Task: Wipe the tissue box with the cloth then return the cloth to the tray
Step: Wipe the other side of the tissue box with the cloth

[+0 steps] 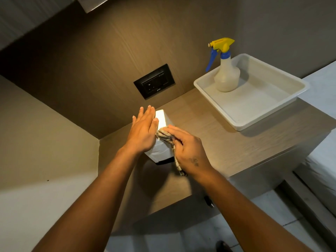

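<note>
Presently my left hand [143,128], spread flat, braces the tissue box [161,119]; my right hand [187,148] pinches the cloth [164,134]. Hard wiping could tip it off the worktop [227,139].

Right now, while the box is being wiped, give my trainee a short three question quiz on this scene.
1. True or false: the cloth is lying in the tray.
2. Which hand presses the cloth on the tissue box? A) left hand B) right hand
3. Fill in: the one thing standing in the tray is the ____.

Key:
1. False. The right hand holds it against the box.
2. B. The left hand lies flat on the box's other side, steadying it.
3. Spray bottle, at the tray's back corner.
</note>
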